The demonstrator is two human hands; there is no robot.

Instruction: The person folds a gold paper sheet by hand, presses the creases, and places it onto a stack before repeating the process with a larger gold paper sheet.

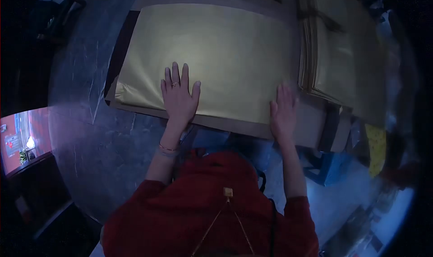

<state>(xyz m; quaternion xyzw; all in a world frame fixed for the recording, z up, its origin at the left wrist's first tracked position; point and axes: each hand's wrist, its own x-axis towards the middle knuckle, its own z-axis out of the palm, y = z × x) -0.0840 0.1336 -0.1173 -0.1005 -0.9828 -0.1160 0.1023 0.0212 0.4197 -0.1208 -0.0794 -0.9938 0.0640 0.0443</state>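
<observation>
A wide gold-coloured sheet (216, 54) lies on a brown board-like surface (234, 125) in front of me, creased at its near left corner. My left hand (179, 94) rests flat on the sheet near its front edge, fingers spread and a ring on one of them. At the sheet's near right corner is my right hand (284, 110), its fingers stretched out and slightly blurred. Neither hand grips anything.
To the right stands a stack of folded gold sheets (331, 54), its layered edges facing the single sheet. A blue stool-like object (327, 169) is below the board's right side. Something yellow (376, 148) hangs at the right. Grey floor (85, 85) shows on the left.
</observation>
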